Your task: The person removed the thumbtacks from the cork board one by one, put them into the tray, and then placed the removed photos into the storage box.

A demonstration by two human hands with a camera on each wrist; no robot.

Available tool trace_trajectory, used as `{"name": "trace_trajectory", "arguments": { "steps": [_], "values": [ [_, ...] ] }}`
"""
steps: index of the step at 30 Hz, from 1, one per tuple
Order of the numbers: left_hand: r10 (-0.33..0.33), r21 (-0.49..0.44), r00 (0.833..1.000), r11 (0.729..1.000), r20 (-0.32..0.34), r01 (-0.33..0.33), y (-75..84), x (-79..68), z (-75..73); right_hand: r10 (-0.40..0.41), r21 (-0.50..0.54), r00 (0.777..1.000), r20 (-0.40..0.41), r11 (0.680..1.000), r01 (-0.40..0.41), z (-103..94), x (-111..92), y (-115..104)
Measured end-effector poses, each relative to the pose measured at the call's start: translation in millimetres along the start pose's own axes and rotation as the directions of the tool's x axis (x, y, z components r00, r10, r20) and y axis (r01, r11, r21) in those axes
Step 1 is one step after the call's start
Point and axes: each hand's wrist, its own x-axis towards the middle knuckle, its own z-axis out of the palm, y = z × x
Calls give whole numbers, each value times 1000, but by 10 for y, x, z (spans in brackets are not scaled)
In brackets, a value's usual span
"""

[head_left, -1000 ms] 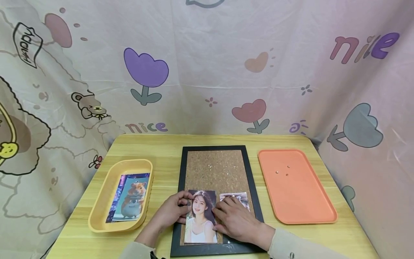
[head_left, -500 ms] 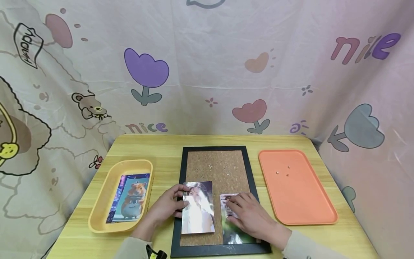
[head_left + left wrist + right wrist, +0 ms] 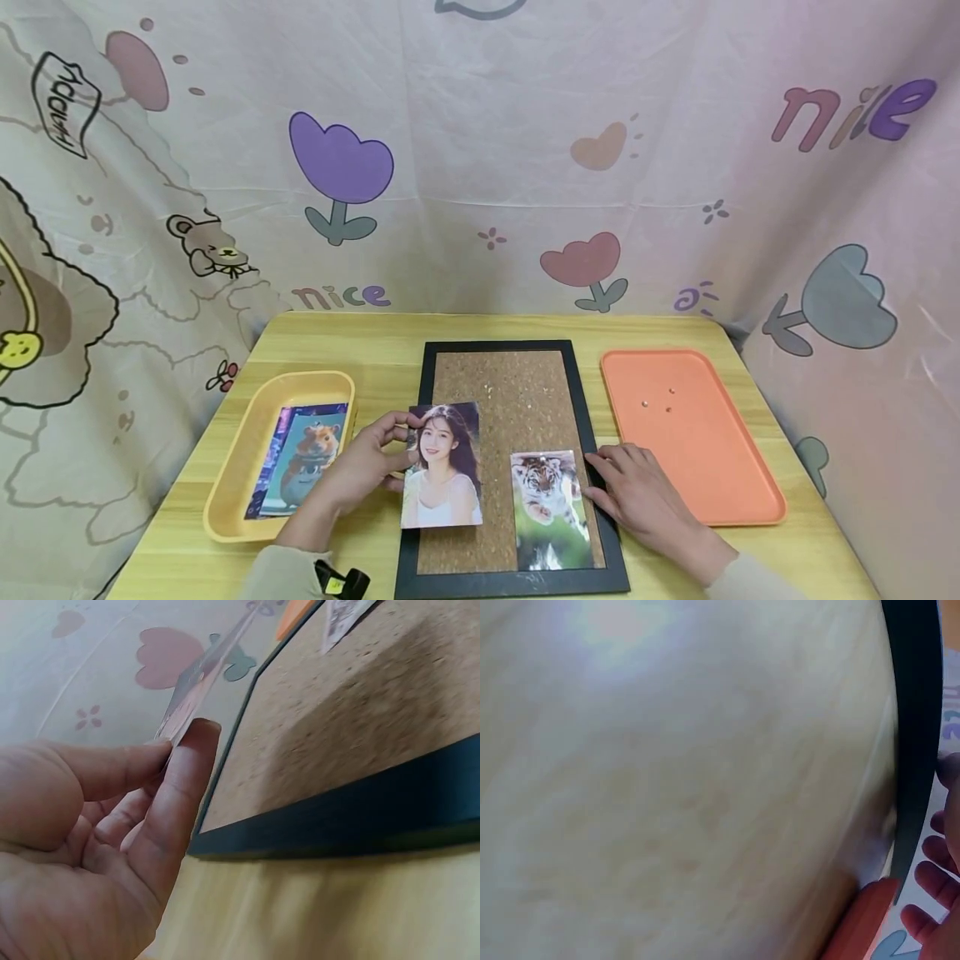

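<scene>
A photo print of a person in a white top (image 3: 442,475) is raised above the left side of a black-framed corkboard (image 3: 517,392). My left hand (image 3: 358,468) pinches it by its left edge. In the left wrist view the print (image 3: 201,686) appears nearly edge-on between thumb and finger, clear of the cork. A tiger photo (image 3: 551,521) lies on the lower right of the board. Beside the board's right rim is my right hand (image 3: 641,492), fingers extended and holding nothing; whether they touch the rim cannot be told.
On the left stands a yellow tray (image 3: 217,500) with several prints, a hamster photo (image 3: 309,458) on top. An orange tray (image 3: 697,467) at the right holds several tiny pieces. Patterned cloth (image 3: 465,150) hangs behind the wooden table (image 3: 360,350).
My left hand has lifted the person's photo off the board's lower area and carried it left. My right hand has left the tiger photo and moved right, uncovering it.
</scene>
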Motion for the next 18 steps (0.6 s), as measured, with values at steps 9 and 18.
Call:
{"name": "trace_trajectory", "arguments": {
  "steps": [9, 18],
  "values": [
    [21, 67, 999, 998, -27, -20, 145, -105, -298, 34, 0, 999, -30, 999, -34, 18, -79, -3],
    [57, 134, 996, 989, 66, -66, 171, -267, -773, 48, -3, 997, -54, 999, -48, 37, -82, -58]
  ]
}}
